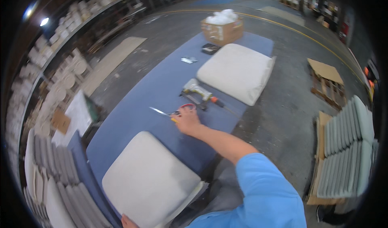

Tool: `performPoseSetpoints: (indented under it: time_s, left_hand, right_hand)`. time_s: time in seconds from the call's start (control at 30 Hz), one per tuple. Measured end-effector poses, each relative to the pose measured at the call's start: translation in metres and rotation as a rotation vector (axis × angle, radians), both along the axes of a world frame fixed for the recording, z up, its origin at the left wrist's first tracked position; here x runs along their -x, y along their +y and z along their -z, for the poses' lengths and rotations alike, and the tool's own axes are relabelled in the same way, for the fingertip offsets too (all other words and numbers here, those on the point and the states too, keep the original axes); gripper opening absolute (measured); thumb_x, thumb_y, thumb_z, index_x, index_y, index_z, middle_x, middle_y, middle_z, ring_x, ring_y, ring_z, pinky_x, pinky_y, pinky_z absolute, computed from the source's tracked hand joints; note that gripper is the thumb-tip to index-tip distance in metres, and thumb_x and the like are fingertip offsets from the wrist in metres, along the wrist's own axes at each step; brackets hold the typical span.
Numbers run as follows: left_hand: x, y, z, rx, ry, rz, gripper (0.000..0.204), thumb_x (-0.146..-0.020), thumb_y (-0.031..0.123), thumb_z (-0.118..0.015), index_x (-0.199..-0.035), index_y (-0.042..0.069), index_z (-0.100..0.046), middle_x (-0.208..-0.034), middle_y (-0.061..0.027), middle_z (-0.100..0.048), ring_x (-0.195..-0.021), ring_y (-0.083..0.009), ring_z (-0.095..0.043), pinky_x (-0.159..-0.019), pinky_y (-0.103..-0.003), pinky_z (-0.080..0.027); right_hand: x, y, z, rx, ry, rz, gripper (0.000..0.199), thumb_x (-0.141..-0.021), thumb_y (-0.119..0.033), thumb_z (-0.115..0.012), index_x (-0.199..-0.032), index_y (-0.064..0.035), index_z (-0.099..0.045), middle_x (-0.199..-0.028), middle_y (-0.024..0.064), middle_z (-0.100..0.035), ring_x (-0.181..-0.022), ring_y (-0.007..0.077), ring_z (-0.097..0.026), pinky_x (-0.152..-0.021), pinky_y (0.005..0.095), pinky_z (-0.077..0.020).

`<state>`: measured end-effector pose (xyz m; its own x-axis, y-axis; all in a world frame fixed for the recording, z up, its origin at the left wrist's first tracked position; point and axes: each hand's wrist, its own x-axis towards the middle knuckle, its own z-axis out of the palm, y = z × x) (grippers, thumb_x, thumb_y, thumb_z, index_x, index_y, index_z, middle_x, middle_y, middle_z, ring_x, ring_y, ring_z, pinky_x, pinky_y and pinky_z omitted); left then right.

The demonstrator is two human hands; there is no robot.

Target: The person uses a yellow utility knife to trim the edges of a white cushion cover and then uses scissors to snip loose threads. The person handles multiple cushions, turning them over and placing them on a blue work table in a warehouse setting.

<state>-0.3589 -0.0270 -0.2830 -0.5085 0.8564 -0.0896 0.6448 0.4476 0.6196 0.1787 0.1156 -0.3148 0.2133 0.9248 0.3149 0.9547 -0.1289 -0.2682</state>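
Out over the blue-topped table [133,106], my right hand [188,122] is closed around scissors with a red handle and a silver blade [159,111]. A small yellow piece [174,120] shows at its fingertips; its kind I cannot make out. Close in front of me lies a pale fabric-covered seat cushion [147,181], its loose edge turned toward me. At the lower rim, my left hand [128,222] grips the near left edge of this cushion, mostly cut off by the picture. Just beyond my right hand, a staple gun [198,91] with an orange hose fitting lies on its side.
Farther along the table are a second pale cushion [236,70], small metal pieces [188,60], a dark box [211,48] and a carton [222,31] of white material. Stacked cushions stand at right [343,147] and left [60,175]. A wooden pallet [329,88] lies on the floor.
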Motion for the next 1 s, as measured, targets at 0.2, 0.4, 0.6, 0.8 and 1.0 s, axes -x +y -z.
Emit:
performPoseSetpoints:
  time_s: [0.2,0.4,0.6,0.8,1.0]
  left_hand:
    - [-0.015,-0.009,-0.004,-0.15,-0.107,0.024,0.046,-0.107,0.029,-0.059,-0.13,-0.011,-0.064,-0.129,-0.0247,-0.068,-0.113,-0.03,-0.064,-0.101,-0.039,-0.051]
    - [-0.06,0.022,0.011,-0.159,-0.171,0.165,0.046,-0.108,0.029,-0.056,-0.131,-0.01,-0.063,-0.128,-0.0227,-0.068,-0.113,-0.0294,-0.065,-0.1,-0.04,-0.052]
    - [-0.074,0.028,0.013,-0.216,-0.281,0.241,0.046,-0.108,0.029,-0.052,-0.133,-0.009,-0.061,-0.127,-0.0206,-0.068,-0.112,-0.0288,-0.066,-0.1,-0.041,-0.054]
    - [-0.023,0.026,0.036,-0.282,-0.715,0.209,0.046,-0.109,0.029,-0.049,-0.134,-0.008,-0.06,-0.127,-0.0186,-0.069,-0.111,-0.0282,-0.067,-0.1,-0.042,-0.055]
    - [0.003,0.014,0.018,-0.1,-0.523,0.258,0.062,-0.105,0.032,-0.061,-0.149,-0.008,-0.044,-0.144,-0.0183,-0.057,-0.129,-0.0258,-0.056,-0.11,-0.036,-0.043]
  right_hand:
    - [0.031,-0.015,-0.008,-0.139,-0.104,0.115,0.049,-0.099,-0.04,-0.06,-0.141,-0.0131,-0.061,-0.128,0.0177,-0.059,-0.128,0.0381,-0.053,-0.11,0.0673,-0.0335]
    - [0.086,-0.126,-0.007,0.166,0.554,-0.01,0.041,-0.099,-0.043,-0.06,-0.115,-0.0067,-0.069,-0.112,0.0215,-0.066,-0.111,0.0405,-0.064,-0.092,0.0499,-0.0498]
    - [0.113,-0.132,-0.011,0.219,0.701,0.076,0.045,-0.104,-0.043,-0.049,-0.103,-0.0062,-0.076,-0.105,0.0215,-0.073,-0.106,0.0407,-0.068,-0.098,0.056,-0.0465]
    - [0.076,-0.117,-0.037,0.217,0.774,0.101,0.043,-0.105,-0.04,-0.052,-0.107,-0.0043,-0.076,-0.108,0.0215,-0.075,-0.104,0.0392,-0.072,-0.093,0.0503,-0.055]
    - [0.055,-0.11,-0.022,0.227,0.741,-0.107,0.041,-0.102,-0.037,-0.056,-0.102,-0.0013,-0.076,-0.1,0.0183,-0.075,-0.089,0.0373,-0.071,-0.081,0.0473,-0.0547]
